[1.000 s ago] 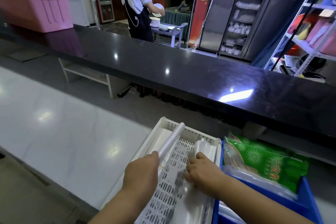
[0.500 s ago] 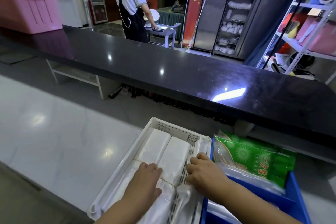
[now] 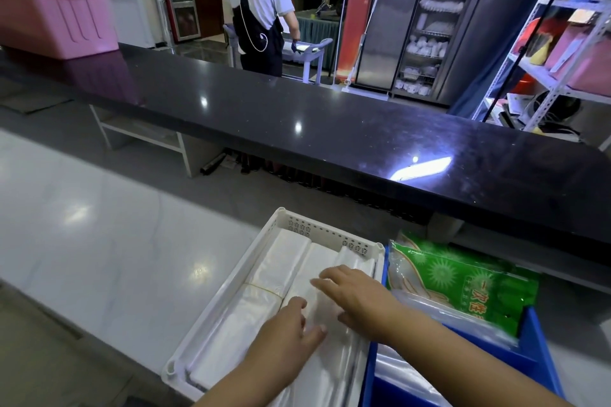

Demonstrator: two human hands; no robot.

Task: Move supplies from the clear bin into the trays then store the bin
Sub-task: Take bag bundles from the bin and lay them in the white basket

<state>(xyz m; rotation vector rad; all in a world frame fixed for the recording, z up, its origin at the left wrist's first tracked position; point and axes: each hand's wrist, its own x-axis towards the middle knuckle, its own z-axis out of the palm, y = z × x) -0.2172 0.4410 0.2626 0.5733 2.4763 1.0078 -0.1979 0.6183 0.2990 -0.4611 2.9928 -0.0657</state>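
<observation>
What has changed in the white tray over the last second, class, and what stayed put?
The left hand laid down and let go of the white bundle it held tilted up; it now lies flat in the white tray, covering the mesh. The right hand, also open, stays over the tray. The green packet stayed in the blue bin.

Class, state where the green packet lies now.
In the head view, the green packet lies lower right, on clear bags in the blue tray, just right of the white tray.

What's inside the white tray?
Seen: white plastic bag bundles lying lengthwise in the white tray. The left hand and right hand reach over them; the floor beneath is hidden.
</observation>
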